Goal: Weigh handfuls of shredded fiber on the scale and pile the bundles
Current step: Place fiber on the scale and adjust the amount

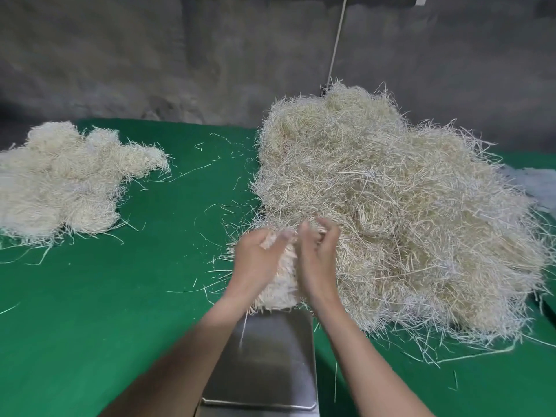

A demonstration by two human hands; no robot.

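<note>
A big heap of pale shredded fiber (391,206) covers the right half of the green table. At its near left edge, my left hand (255,260) and my right hand (319,257) hold a handful of fiber (281,284) between them, fingers curled into the strands. The handful hangs just above the far end of the steel scale pan (270,356), which lies bare in front of me. A lower pile of fiber bundles (60,182) sits at the far left of the table.
The green cloth table (120,296) carries scattered loose strands between the two heaps. A grey wall rises behind, with a white cord (337,40) hanging down it. Something white (538,182) lies at the far right edge.
</note>
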